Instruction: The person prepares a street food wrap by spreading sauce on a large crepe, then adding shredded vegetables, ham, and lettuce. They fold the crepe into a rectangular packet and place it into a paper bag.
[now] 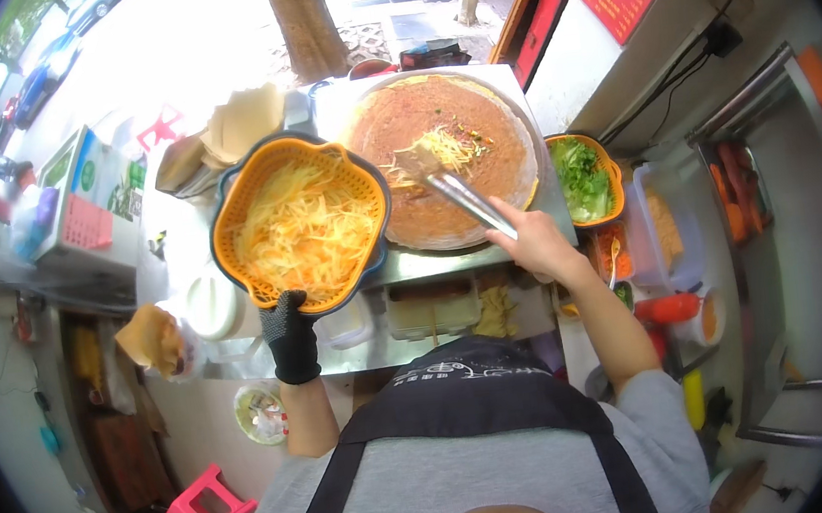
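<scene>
My left hand [289, 337], in a black glove, grips the near rim of an orange strainer basket [377, 195] set in a dark blue bowl [224, 264]. Pale yellow shreds [303, 230], which look like potato, fill the basket. My right hand [538, 246], bare, is closed around metal tongs [468, 202]. Their far ends reach over a large round crepe [407, 219] coated with brown sauce on the griddle. Close to the tong tips lies a small heap of shreds [450, 147] with green bits. Whether the tips pinch any shreds is hard to make out.
Right of the griddle stand an orange basket of lettuce [583, 178], a tub of orange bits [610, 248] and a clear plastic bin [664, 230]. Brown paper bags [242, 124] lie beyond the strainer. At left are a white round lid [213, 305] and a pink stool [207, 508].
</scene>
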`<action>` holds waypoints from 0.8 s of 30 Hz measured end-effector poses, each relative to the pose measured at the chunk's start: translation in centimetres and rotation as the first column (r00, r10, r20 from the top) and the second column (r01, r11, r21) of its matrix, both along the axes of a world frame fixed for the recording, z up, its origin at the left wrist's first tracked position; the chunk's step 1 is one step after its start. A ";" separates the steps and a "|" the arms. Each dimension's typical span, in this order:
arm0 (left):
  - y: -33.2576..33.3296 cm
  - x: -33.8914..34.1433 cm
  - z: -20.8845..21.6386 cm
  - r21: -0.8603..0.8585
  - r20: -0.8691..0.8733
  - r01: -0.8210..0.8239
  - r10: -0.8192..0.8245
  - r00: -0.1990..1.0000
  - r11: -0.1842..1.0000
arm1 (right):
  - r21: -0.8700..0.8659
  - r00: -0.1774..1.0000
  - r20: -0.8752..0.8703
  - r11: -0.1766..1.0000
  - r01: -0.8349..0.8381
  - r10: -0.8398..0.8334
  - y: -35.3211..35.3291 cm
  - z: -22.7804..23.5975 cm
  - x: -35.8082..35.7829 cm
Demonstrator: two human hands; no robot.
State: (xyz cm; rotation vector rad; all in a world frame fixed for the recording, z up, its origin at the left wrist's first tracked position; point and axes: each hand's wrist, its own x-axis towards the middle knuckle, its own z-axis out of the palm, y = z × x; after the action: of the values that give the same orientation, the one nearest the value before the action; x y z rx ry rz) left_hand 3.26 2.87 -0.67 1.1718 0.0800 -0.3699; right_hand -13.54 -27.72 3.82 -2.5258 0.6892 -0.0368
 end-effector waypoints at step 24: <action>-3.6 0.2 -0.3 -0.056 0.064 0.178 -0.175 0.983 0.982 | 0.470 0.992 0.116 0.883 -0.012 -0.048 3.5 7.4 -3.2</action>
State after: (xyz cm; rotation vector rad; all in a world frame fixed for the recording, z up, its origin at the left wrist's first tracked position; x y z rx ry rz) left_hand 3.45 -0.78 -0.94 1.1310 -0.0872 -0.4905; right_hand -16.74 -24.26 11.17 -2.0304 0.5878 -0.0287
